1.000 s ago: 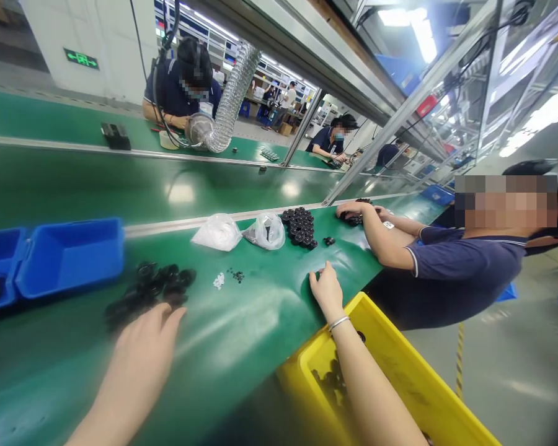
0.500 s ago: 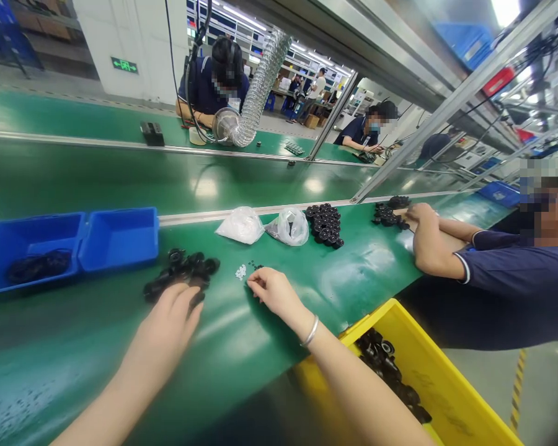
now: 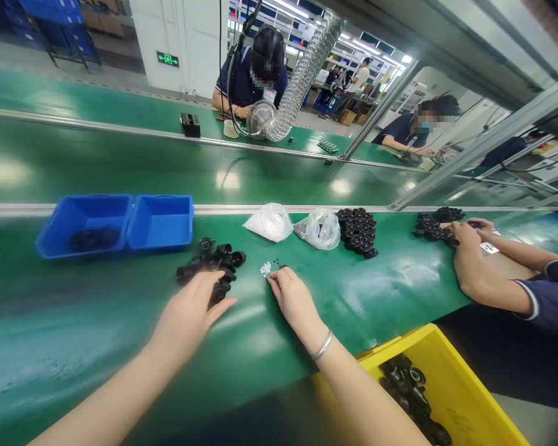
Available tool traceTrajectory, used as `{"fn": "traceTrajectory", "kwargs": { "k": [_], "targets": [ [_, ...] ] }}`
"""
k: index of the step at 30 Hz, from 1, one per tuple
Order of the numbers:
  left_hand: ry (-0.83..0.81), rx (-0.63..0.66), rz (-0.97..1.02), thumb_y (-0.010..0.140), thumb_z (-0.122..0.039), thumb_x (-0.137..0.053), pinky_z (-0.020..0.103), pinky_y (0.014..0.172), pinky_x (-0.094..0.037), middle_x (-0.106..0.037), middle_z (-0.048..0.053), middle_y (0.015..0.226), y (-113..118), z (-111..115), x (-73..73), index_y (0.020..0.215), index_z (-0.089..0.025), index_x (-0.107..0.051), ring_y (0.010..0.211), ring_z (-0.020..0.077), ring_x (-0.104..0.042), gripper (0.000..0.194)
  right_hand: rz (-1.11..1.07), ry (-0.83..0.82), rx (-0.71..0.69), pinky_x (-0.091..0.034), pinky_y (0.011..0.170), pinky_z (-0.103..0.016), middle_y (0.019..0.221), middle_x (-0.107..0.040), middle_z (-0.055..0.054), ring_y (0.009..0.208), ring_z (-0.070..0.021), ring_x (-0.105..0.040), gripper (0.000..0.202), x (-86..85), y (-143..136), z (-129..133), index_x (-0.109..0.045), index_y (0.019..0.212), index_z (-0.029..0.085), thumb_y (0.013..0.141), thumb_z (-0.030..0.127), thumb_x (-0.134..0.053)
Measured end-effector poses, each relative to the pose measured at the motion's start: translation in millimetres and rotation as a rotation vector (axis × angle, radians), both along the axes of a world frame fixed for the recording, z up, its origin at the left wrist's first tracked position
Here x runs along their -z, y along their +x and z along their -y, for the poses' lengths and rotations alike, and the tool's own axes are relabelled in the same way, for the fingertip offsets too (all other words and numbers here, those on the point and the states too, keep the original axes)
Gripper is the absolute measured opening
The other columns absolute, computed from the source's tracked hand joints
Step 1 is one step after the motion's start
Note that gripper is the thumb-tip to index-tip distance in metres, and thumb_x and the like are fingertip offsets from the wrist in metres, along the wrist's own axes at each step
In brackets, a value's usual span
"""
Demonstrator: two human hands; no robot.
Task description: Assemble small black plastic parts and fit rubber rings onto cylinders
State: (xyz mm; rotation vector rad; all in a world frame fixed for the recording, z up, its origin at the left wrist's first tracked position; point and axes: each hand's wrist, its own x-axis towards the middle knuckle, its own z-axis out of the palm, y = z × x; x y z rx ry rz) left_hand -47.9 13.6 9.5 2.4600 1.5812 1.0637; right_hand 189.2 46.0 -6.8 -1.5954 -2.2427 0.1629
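Observation:
My left hand (image 3: 190, 305) reaches over a loose pile of black round plastic parts (image 3: 224, 253). Its thumb and fingers are spread, with one black part showing between them, which looks to lie at the pile's near side. Thumb and fingertips of my right hand (image 3: 294, 298) are pinched together at the tabletop; whatever they hold is hidden or too small to name. Just beyond those fingertips lie a little heap of tiny white pieces (image 3: 265, 269) and some tiny black rings (image 3: 276, 262).
Two blue bins (image 3: 160, 243) stand at the left, one holding dark items. Behind are a bag of white pieces (image 3: 270, 222), another plastic bag (image 3: 320, 228) and a black parts cluster (image 3: 359, 230). A yellow crate (image 3: 465, 378) sits front right, near a co-worker's arms (image 3: 488, 272).
The view has swung, moving the scene on the table rightward in the picture. My left hand's thumb has spread away from its fingers; the right hand stays pinched by the tiny pieces.

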Motion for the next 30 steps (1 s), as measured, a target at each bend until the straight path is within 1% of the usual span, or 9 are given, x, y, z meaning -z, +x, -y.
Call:
{"fn": "traceTrajectory", "kwargs": {
  "k": [3,5,7,12,14,16,20,25,30],
  "targets": [
    [-0.052,-0.012,0.058,0.087,-0.047,-0.057,0.035,0.081,-0.054,-0.067,0.010,0.105,-1,1,-1.1,0.117,-0.017,-0.051,0.092,0.0232,-0.066,0.043,-0.001,0.026,-0.040,-0.050,0.073,-0.033,0.089,-0.057,-0.008,0.079,-0.0202,-0.058,0.014,2.7,3,2,-0.056,0.091,0.018,0.097,0.021,-0.043],
    [-0.175,-0.024,0.154,0.085,-0.048,-0.058,0.033,0.077,-0.054,-0.066,0.009,0.104,1,3,-4.0,0.118,-0.020,-0.051,0.088,0.0216,-0.066,0.044,-0.012,0.030,-0.071,-0.051,0.074,-0.033,0.091,-0.057,-0.008,0.081,-0.0202,-0.058,0.017,2.7,3,4,-0.056,0.094,0.017,0.097,0.021,-0.040],
    [-0.360,-0.008,0.306,0.083,-0.047,-0.061,0.029,0.067,-0.054,-0.064,0.006,0.102,5,8,-7.7,0.120,-0.023,-0.049,0.081,0.0186,-0.065,0.046,-0.035,0.027,-0.087,-0.051,0.075,-0.033,0.092,-0.057,-0.009,0.082,-0.0200,-0.058,0.018,1.7,3,5,-0.057,0.096,0.017,0.097,0.020,-0.039],
    [-0.837,0.207,0.757,0.087,-0.038,-0.057,0.023,0.055,-0.048,-0.057,0.003,0.097,21,22,-12.4,0.121,-0.024,-0.045,0.072,0.0133,-0.059,0.038,-0.176,-0.005,-0.041,-0.051,0.075,-0.031,0.091,-0.058,-0.007,0.082,-0.0193,-0.059,0.015,0.3,3,4,-0.059,0.097,0.019,0.095,0.019,-0.044],
    [-0.949,0.271,0.856,0.090,-0.038,-0.052,0.022,0.052,-0.045,-0.054,0.003,0.097,26,25,-12.5,0.119,-0.025,-0.048,0.070,0.0125,-0.057,0.032,-0.230,-0.021,-0.016,-0.050,0.075,-0.031,0.090,-0.058,-0.007,0.082,-0.0191,-0.059,0.014,1.0,3,2,-0.060,0.098,0.019,0.094,0.020,-0.046],
    [-0.945,0.301,0.820,0.091,-0.038,-0.051,0.023,0.055,-0.046,-0.054,0.004,0.098,27,26,-12.6,0.109,-0.025,-0.056,0.071,0.0123,-0.055,0.023,-0.260,-0.029,-0.001,-0.049,0.074,-0.031,0.088,-0.058,-0.006,0.082,-0.0190,-0.059,0.015,1.4,2,1,-0.060,0.097,0.020,0.094,0.020,-0.046],
    [-0.785,0.314,0.551,0.087,-0.036,-0.057,0.026,0.068,-0.046,-0.058,0.005,0.094,25,24,-10.2,0.082,-0.021,-0.066,0.077,0.0154,-0.056,0.019,-0.281,-0.030,0.039,-0.047,0.073,-0.030,0.085,-0.058,-0.005,0.079,-0.0181,-0.057,0.012,0.9,-1,1,-0.060,0.092,0.019,0.094,0.021,-0.048],
    [-0.655,0.336,0.378,0.082,-0.038,-0.066,0.026,0.068,-0.047,-0.063,0.005,0.093,25,23,1.3,0.089,-0.020,-0.065,0.077,0.0166,-0.058,0.020,-0.236,-0.023,0.097,-0.044,0.066,-0.029,0.080,-0.055,-0.004,0.072,-0.0176,-0.054,0.014,0.7,-6,1,-0.057,0.082,0.019,0.093,0.025,-0.050],
    [-0.639,0.345,0.281,0.083,-0.037,-0.065,0.027,0.071,-0.049,-0.063,0.005,0.097,23,24,7.3,0.099,-0.021,-0.062,0.081,0.0179,-0.060,0.023,-0.251,-0.025,0.090,-0.043,0.067,-0.029,0.080,-0.057,-0.004,0.073,-0.0180,-0.055,0.015,2.1,-6,0,-0.057,0.083,0.020,0.093,0.025,-0.048]
  ]
}}
